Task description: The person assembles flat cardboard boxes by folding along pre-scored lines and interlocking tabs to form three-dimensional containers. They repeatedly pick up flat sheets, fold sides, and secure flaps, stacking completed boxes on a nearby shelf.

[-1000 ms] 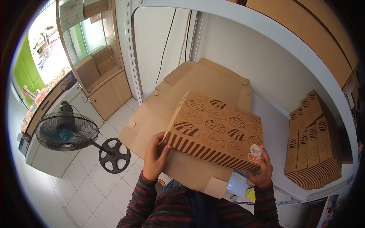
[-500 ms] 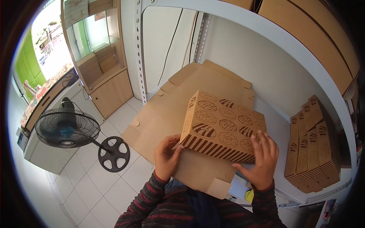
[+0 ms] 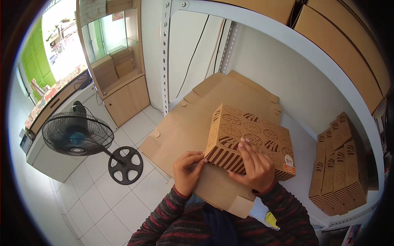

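Observation:
A brown cardboard donut box (image 3: 251,128) with printed rings on its lid and dark stripes along its front side sits closed before me. It rests on a larger flat cardboard sheet (image 3: 176,135). My left hand (image 3: 188,171) pinches the box's near left corner between thumb and fingers. Across the front edge of the lid lies my right hand (image 3: 255,166), its fingers stretched out and its thumb low by the striped side. A small white-and-orange sticker (image 3: 289,163) shows at the box's near right corner.
Several matching donut boxes (image 3: 338,172) stand stacked at the right of the shelf. Large cartons (image 3: 340,49) fill the level above, behind the curved-looking shelf beam (image 3: 295,45). On the tiled floor at left stands a black fan (image 3: 78,133); a glass-fronted cabinet (image 3: 111,49) is behind it.
My right hand has moved left along the box's front edge, from its right corner to its middle, uncovering the sticker. My left hand stays at the left corner. The view has shifted slightly.

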Tool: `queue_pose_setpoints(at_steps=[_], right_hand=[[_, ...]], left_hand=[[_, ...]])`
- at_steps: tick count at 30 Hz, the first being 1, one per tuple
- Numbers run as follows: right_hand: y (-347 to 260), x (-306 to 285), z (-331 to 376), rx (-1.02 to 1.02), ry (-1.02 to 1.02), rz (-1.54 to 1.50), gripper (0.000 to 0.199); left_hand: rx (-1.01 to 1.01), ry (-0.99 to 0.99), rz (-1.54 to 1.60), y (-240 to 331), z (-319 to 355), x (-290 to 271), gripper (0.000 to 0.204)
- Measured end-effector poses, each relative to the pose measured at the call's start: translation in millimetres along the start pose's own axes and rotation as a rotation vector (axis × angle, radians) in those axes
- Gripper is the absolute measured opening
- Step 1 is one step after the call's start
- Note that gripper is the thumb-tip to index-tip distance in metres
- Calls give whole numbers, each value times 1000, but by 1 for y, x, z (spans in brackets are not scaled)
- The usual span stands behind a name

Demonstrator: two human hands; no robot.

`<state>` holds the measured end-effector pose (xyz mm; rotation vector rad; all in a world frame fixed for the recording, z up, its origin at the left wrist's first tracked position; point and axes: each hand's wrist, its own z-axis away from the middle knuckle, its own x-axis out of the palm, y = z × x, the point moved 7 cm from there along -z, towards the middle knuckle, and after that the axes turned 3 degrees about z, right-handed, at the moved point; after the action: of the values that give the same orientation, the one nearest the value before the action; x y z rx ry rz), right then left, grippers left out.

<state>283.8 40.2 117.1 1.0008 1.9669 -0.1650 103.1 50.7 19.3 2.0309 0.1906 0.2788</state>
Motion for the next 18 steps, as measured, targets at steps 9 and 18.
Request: queue_pose_setpoints(at_steps=[9,18], right_hand=[[4,-7,0,47,22,-30,67],[2,-7,1,63,31,-46,68]], left_hand=[[95,-1,-190,19,-1,2,15],[178,8,-247,30,2,4,16]])
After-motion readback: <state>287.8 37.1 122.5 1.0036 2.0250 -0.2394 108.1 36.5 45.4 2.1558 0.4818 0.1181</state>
